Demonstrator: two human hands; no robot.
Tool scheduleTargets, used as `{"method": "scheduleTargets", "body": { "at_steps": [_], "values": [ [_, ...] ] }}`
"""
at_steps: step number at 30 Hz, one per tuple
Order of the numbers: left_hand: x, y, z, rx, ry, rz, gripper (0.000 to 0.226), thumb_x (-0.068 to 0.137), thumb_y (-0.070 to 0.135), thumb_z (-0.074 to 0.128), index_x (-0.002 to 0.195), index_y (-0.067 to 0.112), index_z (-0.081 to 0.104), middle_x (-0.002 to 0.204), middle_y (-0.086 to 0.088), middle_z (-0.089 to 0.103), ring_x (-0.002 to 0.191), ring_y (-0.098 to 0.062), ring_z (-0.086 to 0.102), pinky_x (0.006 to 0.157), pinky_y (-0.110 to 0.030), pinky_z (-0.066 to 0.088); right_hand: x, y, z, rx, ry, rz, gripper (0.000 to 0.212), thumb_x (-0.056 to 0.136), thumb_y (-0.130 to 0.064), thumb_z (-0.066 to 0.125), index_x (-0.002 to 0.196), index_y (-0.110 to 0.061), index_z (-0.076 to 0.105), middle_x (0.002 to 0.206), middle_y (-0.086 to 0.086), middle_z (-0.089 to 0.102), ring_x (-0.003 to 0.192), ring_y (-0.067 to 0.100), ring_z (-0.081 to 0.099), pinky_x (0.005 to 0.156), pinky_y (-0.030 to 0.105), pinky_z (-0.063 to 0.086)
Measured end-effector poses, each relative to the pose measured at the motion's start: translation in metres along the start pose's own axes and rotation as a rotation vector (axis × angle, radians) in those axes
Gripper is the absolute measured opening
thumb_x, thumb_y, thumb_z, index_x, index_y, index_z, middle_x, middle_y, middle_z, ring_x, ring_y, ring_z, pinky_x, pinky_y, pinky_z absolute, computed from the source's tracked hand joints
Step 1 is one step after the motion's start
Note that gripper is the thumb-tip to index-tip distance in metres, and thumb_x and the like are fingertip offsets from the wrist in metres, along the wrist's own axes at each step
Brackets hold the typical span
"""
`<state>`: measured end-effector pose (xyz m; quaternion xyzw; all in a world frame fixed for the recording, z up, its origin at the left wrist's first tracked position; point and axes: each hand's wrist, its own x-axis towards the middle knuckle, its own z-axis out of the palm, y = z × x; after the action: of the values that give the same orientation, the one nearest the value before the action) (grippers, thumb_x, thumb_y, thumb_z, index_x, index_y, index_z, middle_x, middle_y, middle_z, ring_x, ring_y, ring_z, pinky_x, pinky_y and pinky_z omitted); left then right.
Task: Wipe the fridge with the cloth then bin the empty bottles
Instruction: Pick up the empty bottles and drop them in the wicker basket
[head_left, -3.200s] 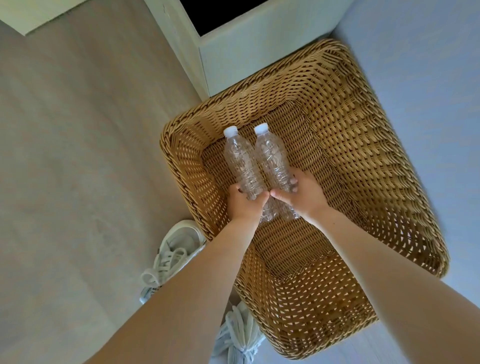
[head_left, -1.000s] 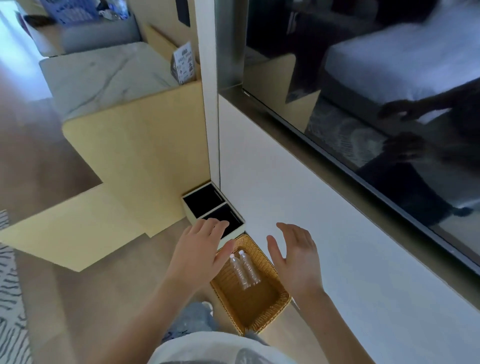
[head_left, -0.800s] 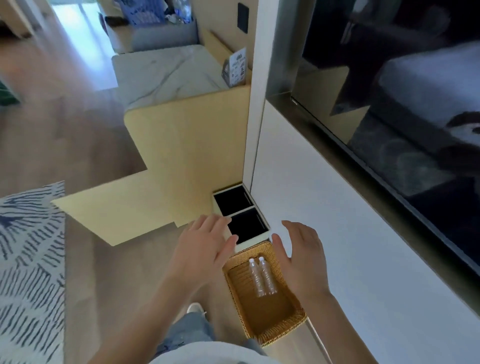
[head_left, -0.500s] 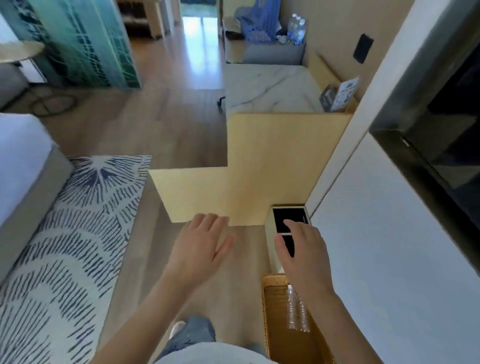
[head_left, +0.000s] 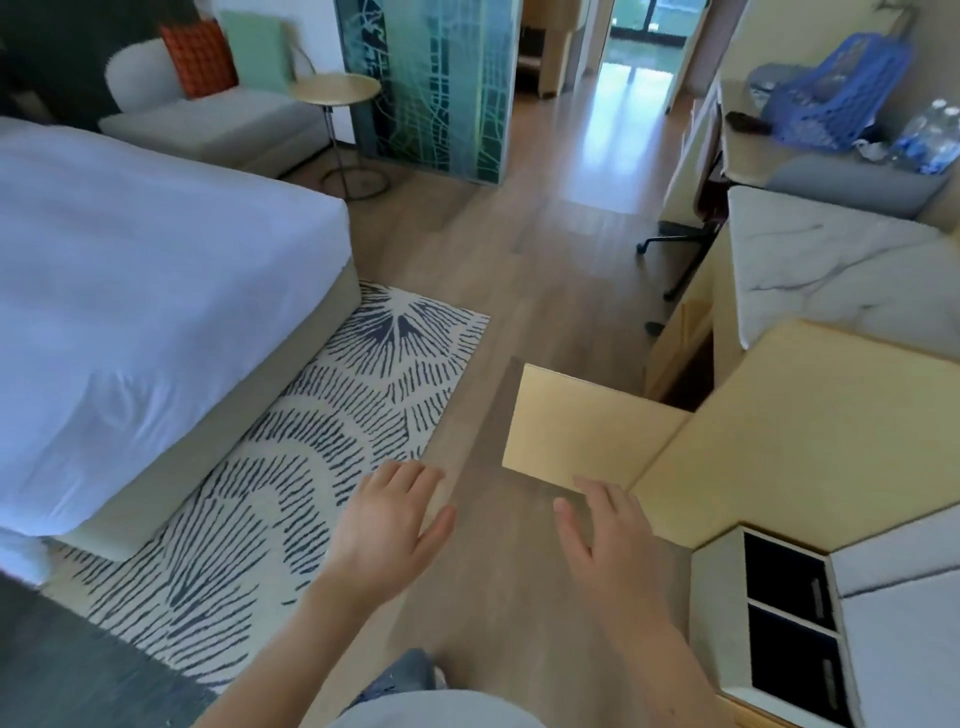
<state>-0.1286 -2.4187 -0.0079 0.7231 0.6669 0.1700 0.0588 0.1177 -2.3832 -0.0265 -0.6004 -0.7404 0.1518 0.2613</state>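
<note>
At nine o'clock the white bed (head_left: 130, 291) meets the patterned rug (head_left: 311, 447). Your left hand (head_left: 387, 525) and right hand (head_left: 605, 540) hover over wood floor (head_left: 524, 280), fingers spread, empty. No bottles or basket show; the two-slot bin (head_left: 779, 618) sits at four o'clock.

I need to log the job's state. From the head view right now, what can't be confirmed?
- Wicker basket and bottles: out of frame in the head view, so binning cannot be checked.
- Fridge and cloth: neither can be picked out.
- Two-slot box: both openings too dark to see inside.
- Far desk clutter by the blue mesh bag: too small and blurred.
- Left hand and right hand: open, empty.
</note>
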Motion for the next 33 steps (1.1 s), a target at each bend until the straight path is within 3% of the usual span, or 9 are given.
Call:
{"method": "scheduleTargets", "body": {
  "at_steps": [10, 16, 26, 33],
  "values": [
    [0.059, -0.134, -0.031, -0.028, 0.13, -0.181, 0.046, 0.096, 0.045, 0.042, 0.114, 0.011, 0.066, 0.104, -0.003, 0.069, 0.096, -0.029, 0.062, 0.076, -0.043, 0.055, 0.125, -0.075, 0.072, -0.021, -0.032, -0.104, 0.042, 0.097, -0.042, 0.046, 0.115, -0.01, 0.066, 0.101, 0.004, 0.068, 0.094, 0.02, 0.057, 0.079, 0.036, 0.052],
    [0.122, -0.201, -0.009, -0.034, 0.083, -0.23, 0.045, 0.096, 0.045, 0.04, 0.112, 0.012, 0.066, 0.103, -0.001, 0.068, 0.094, -0.028, 0.063, 0.074, -0.042, 0.056, 0.216, -0.092, 0.138, -0.032, -0.101, -0.144, 0.051, 0.098, -0.046, 0.04, 0.118, -0.007, 0.067, 0.103, 0.007, 0.069, 0.097, 0.023, 0.061, 0.08, 0.038, 0.054],
    [0.352, -0.327, -0.048, 0.043, 0.056, -0.17, 0.047, 0.096, 0.043, 0.038, 0.112, 0.01, 0.067, 0.102, -0.004, 0.07, 0.09, -0.029, 0.065, 0.074, -0.04, 0.054, 0.456, -0.149, 0.212, 0.033, -0.045, -0.159, 0.036, 0.101, -0.037, 0.051, 0.119, -0.009, 0.065, 0.109, 0.005, 0.069, 0.101, 0.022, 0.063, 0.085, 0.029, 0.048],
    [0.499, -0.374, -0.052, 0.004, 0.006, -0.117, 0.051, 0.096, 0.046, 0.035, 0.116, 0.01, 0.066, 0.106, -0.006, 0.069, 0.098, -0.03, 0.063, 0.082, -0.042, 0.052, 0.575, -0.161, 0.239, 0.034, -0.039, -0.055, 0.043, 0.101, -0.047, 0.044, 0.125, -0.017, 0.063, 0.119, -0.001, 0.068, 0.109, 0.015, 0.06, 0.091, 0.024, 0.041]
  ]
}}
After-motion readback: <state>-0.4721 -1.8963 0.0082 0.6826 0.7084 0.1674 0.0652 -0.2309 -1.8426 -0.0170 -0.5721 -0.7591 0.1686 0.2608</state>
